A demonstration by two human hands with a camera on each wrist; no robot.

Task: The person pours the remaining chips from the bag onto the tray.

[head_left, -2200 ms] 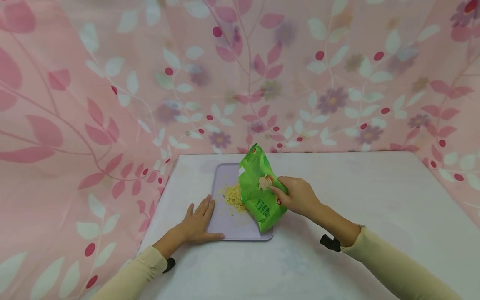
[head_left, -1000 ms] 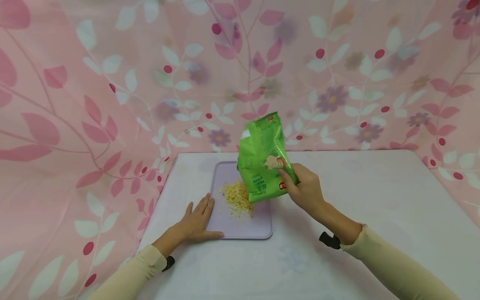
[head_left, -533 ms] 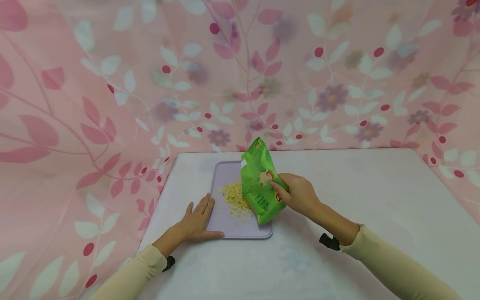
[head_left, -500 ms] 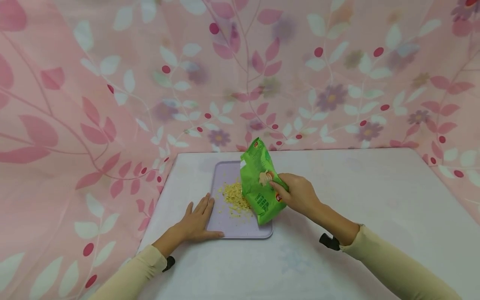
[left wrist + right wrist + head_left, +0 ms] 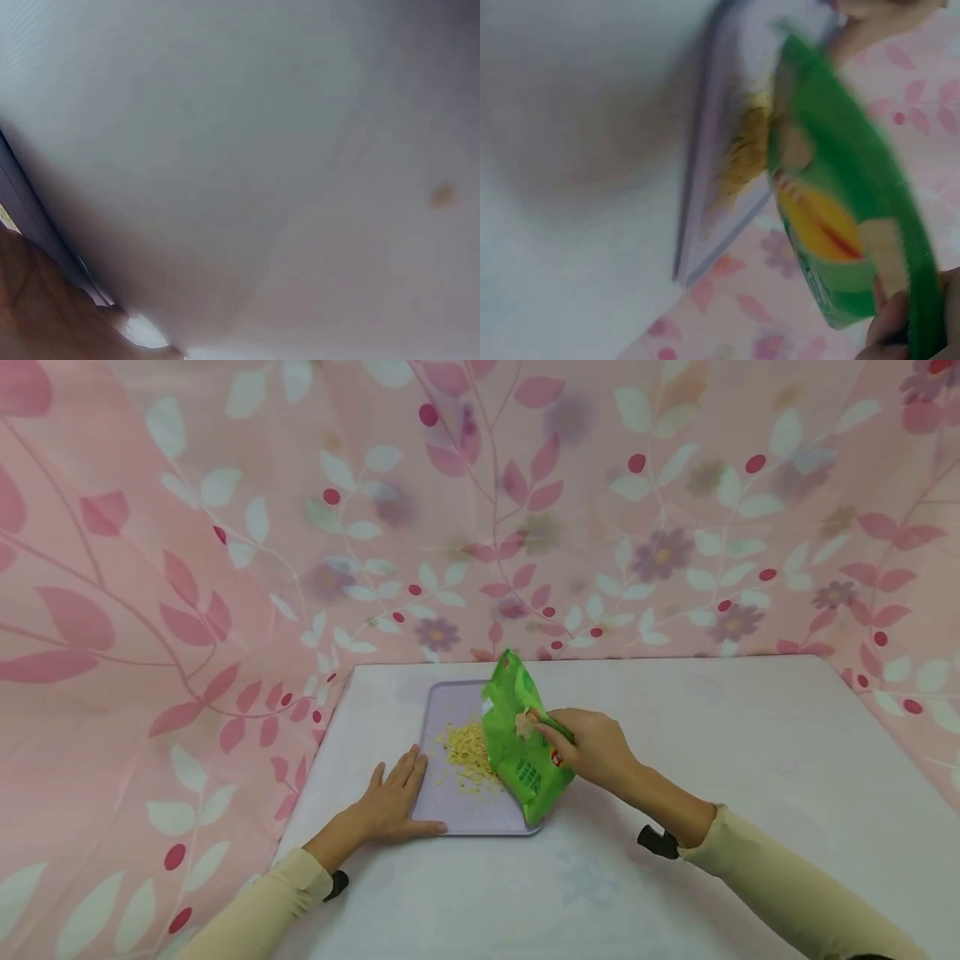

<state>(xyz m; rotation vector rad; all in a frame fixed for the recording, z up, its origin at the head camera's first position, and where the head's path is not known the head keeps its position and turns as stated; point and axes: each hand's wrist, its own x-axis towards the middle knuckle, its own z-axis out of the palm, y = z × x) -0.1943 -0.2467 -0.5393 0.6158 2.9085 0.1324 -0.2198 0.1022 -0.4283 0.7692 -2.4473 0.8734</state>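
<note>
My right hand (image 5: 592,747) grips a green snack bag (image 5: 522,764) by its closed end, thumb on the printed face. The bag is tilted over the right half of a pale lilac rectangular tray (image 5: 468,818), with its mouth facing left. Broken yellow chip crumbs (image 5: 468,750) lie in a loose pile mid-tray, partly hidden by the bag. My left hand (image 5: 390,803) rests spread at the tray's left edge, thumb along the near corner. In the right wrist view the bag (image 5: 840,187) hangs beside the crumbs (image 5: 746,154), and fingertips (image 5: 891,319) pinch its end.
A white cloth covers the table (image 5: 712,760), which reaches far to the right of the tray. Pink floral fabric (image 5: 525,510) hangs behind the table and along its left side. A dark wrist camera (image 5: 658,842) sits under the right wrist.
A second ago the bag was raised and more upright; it then came down over the tray. Since half a second ago it has tipped further, its near corner lower. The left hand stays put.
</note>
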